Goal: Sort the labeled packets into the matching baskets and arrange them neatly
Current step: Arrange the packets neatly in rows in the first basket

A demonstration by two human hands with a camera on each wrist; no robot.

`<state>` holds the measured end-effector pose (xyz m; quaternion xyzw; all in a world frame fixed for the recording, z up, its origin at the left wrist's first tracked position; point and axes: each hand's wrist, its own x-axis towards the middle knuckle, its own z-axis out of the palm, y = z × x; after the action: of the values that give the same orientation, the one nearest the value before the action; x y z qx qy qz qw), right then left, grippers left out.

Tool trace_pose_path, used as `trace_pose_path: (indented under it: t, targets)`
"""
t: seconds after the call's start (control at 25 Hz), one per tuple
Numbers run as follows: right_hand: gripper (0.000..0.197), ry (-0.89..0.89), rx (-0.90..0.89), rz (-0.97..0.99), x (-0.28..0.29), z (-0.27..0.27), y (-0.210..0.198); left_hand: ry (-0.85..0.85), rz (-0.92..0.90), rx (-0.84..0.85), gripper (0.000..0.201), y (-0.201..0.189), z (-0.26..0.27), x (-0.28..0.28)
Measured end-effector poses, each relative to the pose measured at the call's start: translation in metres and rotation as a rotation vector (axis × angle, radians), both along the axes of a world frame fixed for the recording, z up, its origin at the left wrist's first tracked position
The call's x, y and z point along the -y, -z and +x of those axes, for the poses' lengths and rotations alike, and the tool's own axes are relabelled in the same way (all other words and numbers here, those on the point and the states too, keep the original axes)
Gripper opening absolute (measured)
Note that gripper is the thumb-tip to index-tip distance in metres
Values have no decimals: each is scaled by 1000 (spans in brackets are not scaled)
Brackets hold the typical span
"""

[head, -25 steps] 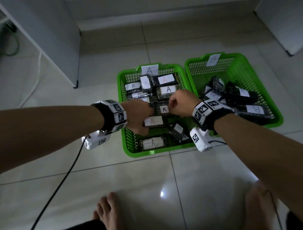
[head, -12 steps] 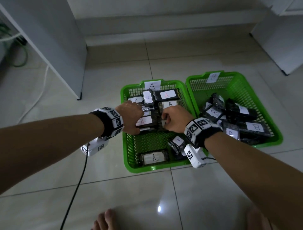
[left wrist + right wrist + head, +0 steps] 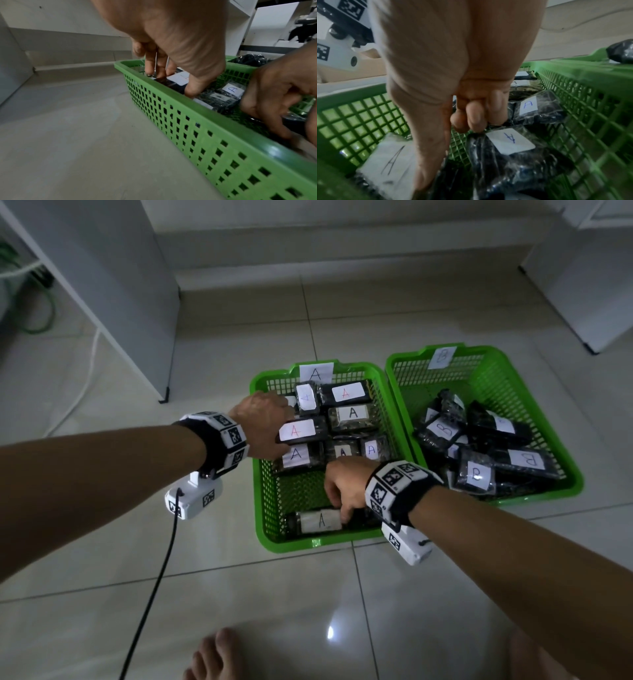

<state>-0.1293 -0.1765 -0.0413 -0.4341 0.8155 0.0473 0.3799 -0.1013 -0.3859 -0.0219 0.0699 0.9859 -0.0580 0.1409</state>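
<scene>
Green basket A [image 3: 308, 544] holds several dark packets with white A labels, stacked toward its back. My left hand [image 3: 263, 419] grips the end of a packet with a red A label [image 3: 301, 431] at the basket's left side; fingers and thumb [image 3: 192, 89] clamp that packet [image 3: 178, 79]. My right hand [image 3: 342, 487] reaches down into the front of the basket. Its curled fingers [image 3: 471, 117] pinch the edge of a packet with a blue A label [image 3: 510, 142]. A packet with a black A label [image 3: 318, 520] lies beside it at the front wall.
Green basket B [image 3: 579, 484] stands right of basket A and touches it, with a loose pile of B packets [image 3: 476, 474]. A white cabinet [image 3: 113, 285] stands back left and another back right. A black cable [image 3: 154, 587] trails over the tiled floor. Bare feet [image 3: 219, 659] are at the bottom edge.
My left hand has carried the red A packet back and left onto the stacked packets. My right hand has left the middle of the basket and dropped to the packets at its front.
</scene>
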Motion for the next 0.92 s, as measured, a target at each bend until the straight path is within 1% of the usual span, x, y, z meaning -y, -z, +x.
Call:
trace_pose_path:
  t: [0.12,0.24,0.36,0.48,0.56,0.6,0.68,0.76,0.84,0.92]
  targets:
    - [23,63,103,-62,-1,1,-3,-56,-2,-19,51,-5,-7,9]
    - [22,182,212,-155,-1,-21,-17,-119,58,-57,50,-10,-11,18]
    - [19,343,210,-216,-8,-58,-29,-171,127,-79,52,-11,-13,23]
    - [15,549,229,-302,-19,-76,-32,-184,179,-42,56,-11,-11,23]
    - [22,642,193,-387,-26,-82,-36,-177,196,-26,55,-10,-9,22]
    - [27,664,121,-439,-29,-86,-41,-169,197,-24,52,-9,-9,21]
    - [32,658,-75,-510,-33,-96,-51,-135,206,-48,47,-9,-9,19]
    - [31,611,-178,-467,-34,-104,-56,-95,225,-52,47,-8,-10,16]
    - [34,550,-171,-365,-31,-102,-52,-47,227,2,52,-9,-10,10]
    - [40,488,-162,-332,-27,-94,-43,21,133,68,62,-10,-9,2]
